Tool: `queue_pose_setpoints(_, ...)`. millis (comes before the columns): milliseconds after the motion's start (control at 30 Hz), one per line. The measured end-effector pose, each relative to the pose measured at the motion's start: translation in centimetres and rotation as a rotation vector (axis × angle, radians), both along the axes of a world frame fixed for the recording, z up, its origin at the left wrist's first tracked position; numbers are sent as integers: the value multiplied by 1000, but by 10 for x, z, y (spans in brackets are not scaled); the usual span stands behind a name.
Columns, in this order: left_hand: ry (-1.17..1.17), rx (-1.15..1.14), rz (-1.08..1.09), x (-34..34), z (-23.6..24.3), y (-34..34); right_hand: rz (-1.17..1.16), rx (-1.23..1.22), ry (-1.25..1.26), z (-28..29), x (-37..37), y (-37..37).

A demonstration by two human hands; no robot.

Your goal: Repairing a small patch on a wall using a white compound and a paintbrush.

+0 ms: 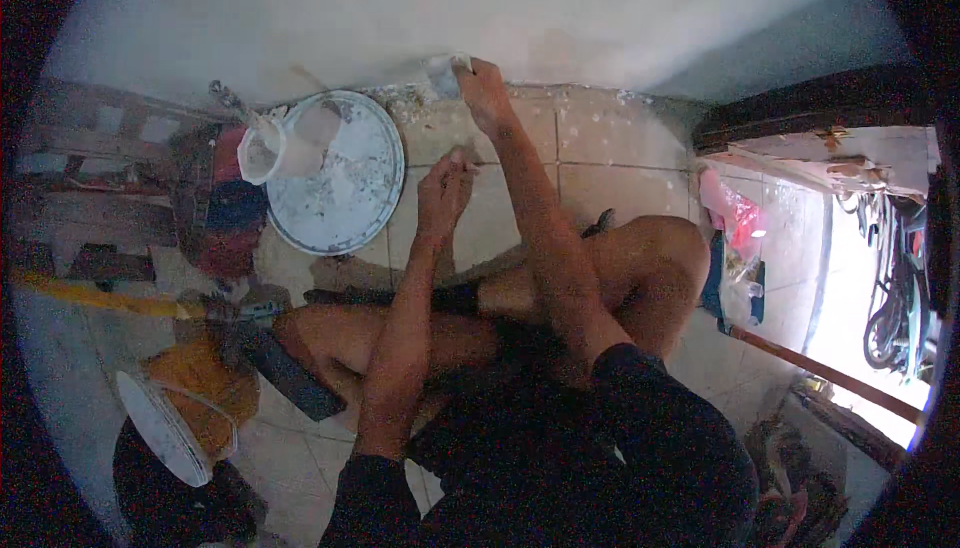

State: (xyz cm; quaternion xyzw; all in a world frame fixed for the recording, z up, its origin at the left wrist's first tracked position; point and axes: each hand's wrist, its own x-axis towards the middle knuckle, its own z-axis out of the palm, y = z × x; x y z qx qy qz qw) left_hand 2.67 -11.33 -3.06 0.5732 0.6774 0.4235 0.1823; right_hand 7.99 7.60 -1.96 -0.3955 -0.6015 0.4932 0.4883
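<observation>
At the foot of the pale wall (590,23), my right hand (483,93) is closed on a small whitish piece pressed against the wall's lower edge. Blur keeps me from telling its kind. Nearer to me, over the tiles, my left hand (445,193) has its fingers drawn together; whatever they hold, if anything, is hidden. To its left lies a round white lid (345,213), speckled with grey smears. A white plastic cup (262,160) stands at the lid's left edge, with a smeared tool (232,100) jutting out of it.
Tan floor tiles (620,128) carry white splashes along the wall. My bent knee (665,248) is on the right, before a pink plastic bag (735,213) and a wooden stick (830,368). A white bucket-like rim (160,428) and a dark block (292,373) lie at lower left.
</observation>
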Motion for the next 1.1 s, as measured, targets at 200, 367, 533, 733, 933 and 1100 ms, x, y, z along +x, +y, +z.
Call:
queue_pose_setpoints(200, 4, -88, -17, -40, 3, -22, 63, -30, -7, 32, -42, -26)
queue_pose_setpoints(367, -99, -50, 0, -23, -6, -16, 19, -325, -70, -5, -33, -19)
queue_pose_setpoints(533, -257, -286, -53, 12, 15, 3, -158, 104, -92, -19, 2, 18)
queue_pose_setpoints(733, -231, -28, -7, -22, 4, -13, 181, -333, 100, 60, -20, -32)
queue_pose_setpoints(933, -188, -302, 66, -19, 16, -15, 11, -144, 26, 79, -21, -34)
queue_pose_setpoints(1100, -344, -353, 13, -16, 11, -7, -47, -166, -63, 8, -15, -24)
